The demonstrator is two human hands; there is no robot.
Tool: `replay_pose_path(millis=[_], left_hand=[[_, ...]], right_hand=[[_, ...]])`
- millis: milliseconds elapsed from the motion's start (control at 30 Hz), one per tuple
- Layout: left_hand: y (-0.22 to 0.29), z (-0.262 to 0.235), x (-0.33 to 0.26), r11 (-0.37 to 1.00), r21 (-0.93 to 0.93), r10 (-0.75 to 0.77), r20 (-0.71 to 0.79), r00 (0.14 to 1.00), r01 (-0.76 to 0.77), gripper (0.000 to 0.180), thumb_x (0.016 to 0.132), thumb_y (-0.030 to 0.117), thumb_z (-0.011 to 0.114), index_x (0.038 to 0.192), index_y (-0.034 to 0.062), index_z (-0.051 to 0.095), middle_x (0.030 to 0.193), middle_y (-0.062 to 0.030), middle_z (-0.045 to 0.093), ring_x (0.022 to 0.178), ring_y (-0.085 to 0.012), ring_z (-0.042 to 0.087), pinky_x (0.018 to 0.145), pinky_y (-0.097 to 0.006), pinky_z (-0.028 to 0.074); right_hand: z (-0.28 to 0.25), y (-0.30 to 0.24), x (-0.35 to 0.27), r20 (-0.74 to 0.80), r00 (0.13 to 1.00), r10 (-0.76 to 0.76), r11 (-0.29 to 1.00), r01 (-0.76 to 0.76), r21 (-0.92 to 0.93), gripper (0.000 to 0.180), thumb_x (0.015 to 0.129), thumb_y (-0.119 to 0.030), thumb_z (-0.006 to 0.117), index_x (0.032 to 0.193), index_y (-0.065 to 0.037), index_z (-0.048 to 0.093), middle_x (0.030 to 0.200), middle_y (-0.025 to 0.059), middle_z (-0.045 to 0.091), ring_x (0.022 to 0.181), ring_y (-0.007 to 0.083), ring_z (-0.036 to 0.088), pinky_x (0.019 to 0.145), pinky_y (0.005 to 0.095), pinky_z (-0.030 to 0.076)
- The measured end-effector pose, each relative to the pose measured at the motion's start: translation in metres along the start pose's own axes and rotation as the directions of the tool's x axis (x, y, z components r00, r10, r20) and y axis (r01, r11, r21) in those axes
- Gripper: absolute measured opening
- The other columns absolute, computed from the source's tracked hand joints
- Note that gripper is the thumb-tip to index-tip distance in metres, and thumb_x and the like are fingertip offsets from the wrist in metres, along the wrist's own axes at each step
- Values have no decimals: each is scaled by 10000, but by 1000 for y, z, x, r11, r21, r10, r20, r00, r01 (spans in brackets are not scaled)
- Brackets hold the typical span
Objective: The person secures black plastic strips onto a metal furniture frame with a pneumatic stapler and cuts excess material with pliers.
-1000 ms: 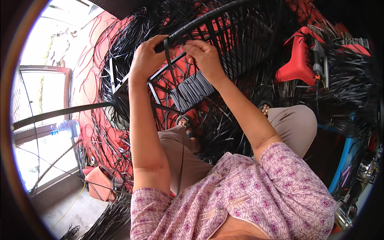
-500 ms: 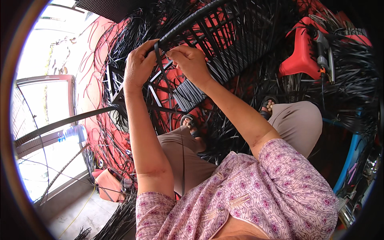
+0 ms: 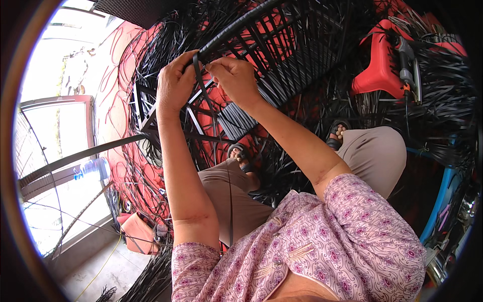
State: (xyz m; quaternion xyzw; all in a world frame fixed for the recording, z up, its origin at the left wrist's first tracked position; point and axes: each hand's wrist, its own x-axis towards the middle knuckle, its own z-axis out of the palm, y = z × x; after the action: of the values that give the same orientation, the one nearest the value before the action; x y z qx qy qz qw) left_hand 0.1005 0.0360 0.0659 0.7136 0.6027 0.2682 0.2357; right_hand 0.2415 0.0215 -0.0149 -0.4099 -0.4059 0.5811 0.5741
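Note:
My left hand is closed around the end of a black wrapped rail on a metal frame, with a flat black plastic strip hanging beside its fingertips. My right hand is pinched closed just right of that strip; whatever is between its fingertips is too small to make out. From the rail, many dark strips stretch across the frame to a panel of close-laid black strips. Bare silvery bars of the frame show below my left hand.
Loose black strips lie in heaps around the frame on a red floor covering. At the right, a power tool with a cord rests against a red plastic stool. A long dark band crosses at left. My sandalled feet are below the frame.
My right hand has shifted slightly left, nearer to my left hand and the hanging strip. My left hand stays in place at the rail's end.

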Motion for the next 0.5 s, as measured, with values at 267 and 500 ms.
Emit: replay_pose_path(millis=[267, 500], left_hand=[[1, 3, -1, 985, 155, 94, -74, 993, -81, 297, 867, 146, 549, 1117, 51, 678, 836, -123, 693, 734, -223, 651, 676, -314, 498], [-25, 4, 2, 987, 159, 39, -74, 996, -27, 334, 873, 86, 523, 1182, 57, 646, 832, -159, 684, 717, -248, 670, 676, -357, 502]], right_hand=[[3, 6, 2, -24, 996, -89, 991, 86, -107, 231, 865, -240, 648, 875, -28, 741, 547, 65, 590, 484, 91, 511, 496, 309, 406], [-18, -1, -4, -62, 907, -417, 817, 344, -463, 192, 861, -215, 659, 940, -45, 697, 856, 123, 698, 798, 251, 692, 712, 350, 533]])
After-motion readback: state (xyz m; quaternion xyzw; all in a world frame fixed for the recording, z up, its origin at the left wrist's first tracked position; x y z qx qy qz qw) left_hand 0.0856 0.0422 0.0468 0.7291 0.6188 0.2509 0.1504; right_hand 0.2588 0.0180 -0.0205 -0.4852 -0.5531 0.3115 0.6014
